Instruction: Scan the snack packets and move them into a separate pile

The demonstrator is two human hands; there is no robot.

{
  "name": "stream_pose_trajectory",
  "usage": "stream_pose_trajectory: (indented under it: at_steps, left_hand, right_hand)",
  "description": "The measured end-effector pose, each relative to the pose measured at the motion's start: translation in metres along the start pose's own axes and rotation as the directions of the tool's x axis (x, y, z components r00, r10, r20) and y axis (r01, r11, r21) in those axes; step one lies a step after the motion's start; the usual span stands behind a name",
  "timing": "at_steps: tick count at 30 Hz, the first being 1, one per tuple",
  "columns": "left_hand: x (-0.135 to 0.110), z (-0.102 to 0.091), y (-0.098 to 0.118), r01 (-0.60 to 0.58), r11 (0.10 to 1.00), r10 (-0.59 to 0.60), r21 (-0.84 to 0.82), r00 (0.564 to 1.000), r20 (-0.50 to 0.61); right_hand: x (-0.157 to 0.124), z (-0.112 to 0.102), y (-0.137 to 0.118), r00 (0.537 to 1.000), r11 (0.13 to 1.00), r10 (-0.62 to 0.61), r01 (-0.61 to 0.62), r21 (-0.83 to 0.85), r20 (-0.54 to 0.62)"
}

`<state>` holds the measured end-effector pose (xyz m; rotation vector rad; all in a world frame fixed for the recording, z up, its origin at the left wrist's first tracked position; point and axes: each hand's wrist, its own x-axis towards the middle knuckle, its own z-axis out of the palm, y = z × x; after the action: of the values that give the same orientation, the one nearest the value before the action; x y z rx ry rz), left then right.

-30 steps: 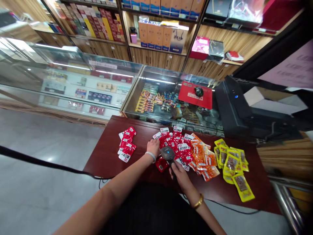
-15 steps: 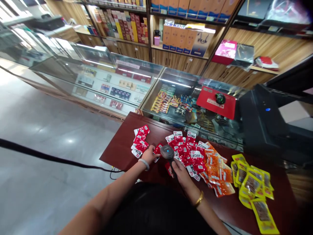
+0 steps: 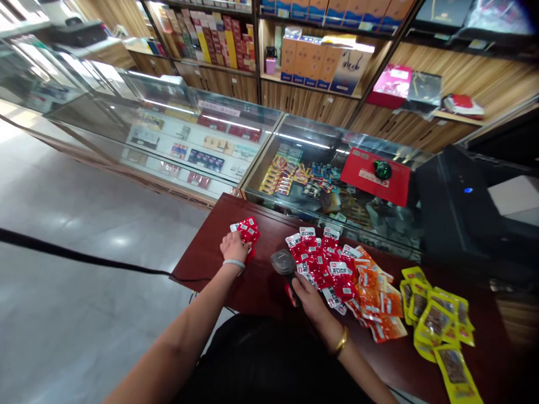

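My right hand is wrapped round the handle of a dark barcode scanner, its head pointing away over the table. Over at the left, my left hand has its fingers curled at a small pile of red snack packets, with a red packet partly hidden under it. A larger heap of red and white packets lies just right of the scanner. Orange packets adjoin that heap, and yellow packets lie farther right.
The dark red table butts against a glass display counter. On the counter are a red mouse pad, a mouse and a black monitor-like device. A black cable crosses at left. Shelves with boxes stand behind.
My left hand has moved left and away from me, from beside the scanner to the small red pile, and the red packet near the scanner head is gone from there. The scanner has shifted slightly left.
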<state>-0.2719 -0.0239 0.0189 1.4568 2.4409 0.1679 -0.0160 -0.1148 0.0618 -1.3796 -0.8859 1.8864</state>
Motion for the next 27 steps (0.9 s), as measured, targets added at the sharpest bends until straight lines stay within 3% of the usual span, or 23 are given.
stream_pose_trajectory:
  at_steps: [2,4,8,12,15,18,22,27]
  left_hand:
    - [0.002,-0.001,0.009,-0.041,0.998,0.046,0.054,0.994,-0.097]
    - [-0.001,0.002,0.026,-0.158,0.985,0.164,0.063,0.981,-0.107]
    - [-0.008,0.021,0.079,-0.416,0.909,0.415,-0.003,0.907,0.072]
    - [-0.007,0.043,0.134,-0.465,0.885,0.449,0.005,0.857,0.253]
    - [-0.004,0.053,0.155,-0.500,0.865,0.460,0.040,0.822,0.338]
    - [-0.003,0.056,0.155,-0.517,0.855,0.463,0.041,0.797,0.388]
    - [-0.001,0.052,0.128,-0.401,0.915,0.372,-0.050,0.786,0.494]
    - [0.013,0.030,0.075,-0.172,0.969,0.236,-0.176,0.857,0.459]
  right_hand:
    - [-0.002,-0.005,0.001,1.000,1.000,-0.003,0.003,0.013,-0.008]
    - [-0.004,-0.011,0.001,0.999,1.000,-0.009,0.010,0.016,-0.031]
    - [-0.010,-0.021,-0.001,0.994,0.999,-0.030,0.032,0.020,-0.102]
    - [-0.015,-0.027,-0.003,0.988,0.999,0.001,0.006,0.046,-0.154]
    - [-0.018,-0.030,-0.003,0.985,0.998,0.014,-0.004,0.061,-0.173]
    - [-0.017,-0.033,-0.001,0.983,0.997,0.019,-0.006,0.073,-0.181]
    - [-0.014,-0.034,0.004,0.984,0.996,0.026,-0.009,0.094,-0.175]
    - [-0.009,-0.029,0.008,0.991,0.997,0.026,-0.017,0.072,-0.134]
